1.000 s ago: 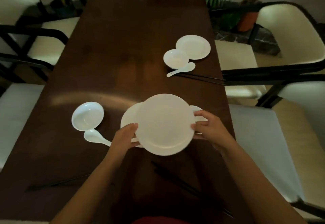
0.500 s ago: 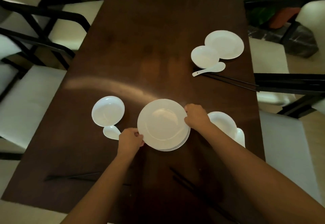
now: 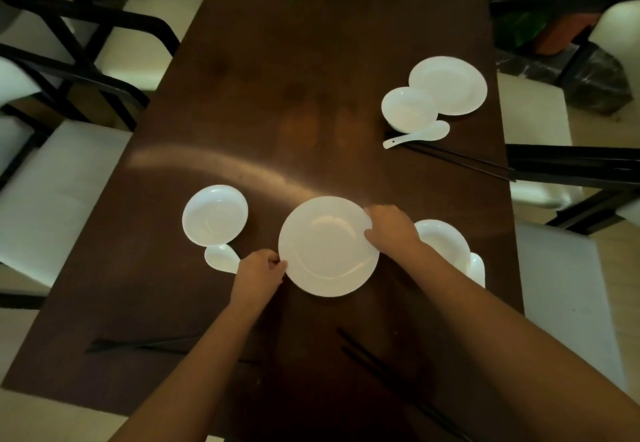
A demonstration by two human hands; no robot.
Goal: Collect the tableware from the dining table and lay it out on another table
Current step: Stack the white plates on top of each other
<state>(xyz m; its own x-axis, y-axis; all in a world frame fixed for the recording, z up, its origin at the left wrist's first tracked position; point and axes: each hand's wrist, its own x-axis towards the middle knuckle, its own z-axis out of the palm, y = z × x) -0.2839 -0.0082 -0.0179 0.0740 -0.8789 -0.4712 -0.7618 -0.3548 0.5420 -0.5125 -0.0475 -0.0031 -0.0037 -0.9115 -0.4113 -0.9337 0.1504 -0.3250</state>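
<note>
The collecting is at an early stage, and nothing in view has reached a second table yet. On the dark wooden counter (image 3: 311,60) the left hand (image 3: 258,273) pinches the near-left rim of a white plate (image 3: 327,245), fingers curled over its edge, while the right hand (image 3: 389,230) grips the far-right rim the same way. The plate sits low over the counter in front of the person; whether another plate lies beneath it I cannot tell, since the top one covers whatever is under it.

Most of the tableware is uncollected. To the left of the plate stands a small white bowl (image 3: 214,214) with a white spoon (image 3: 221,258) touching its near edge. Just right of the plate, partly hidden by the right forearm, is another bowl (image 3: 446,239) with a spoon (image 3: 477,268) beside it. Near the far right edge lies a third setting: a far plate (image 3: 448,84), a bowl (image 3: 408,109) overlapping it, a spoon (image 3: 417,135) and dark chopsticks (image 3: 460,161). Two more pairs of chopsticks (image 3: 145,344) lie near the person, hard to make out against the dark wood.

So, by my judgement, stacking plates is under way; bowls, spoons, chopsticks and the whole laying-out remain.
</note>
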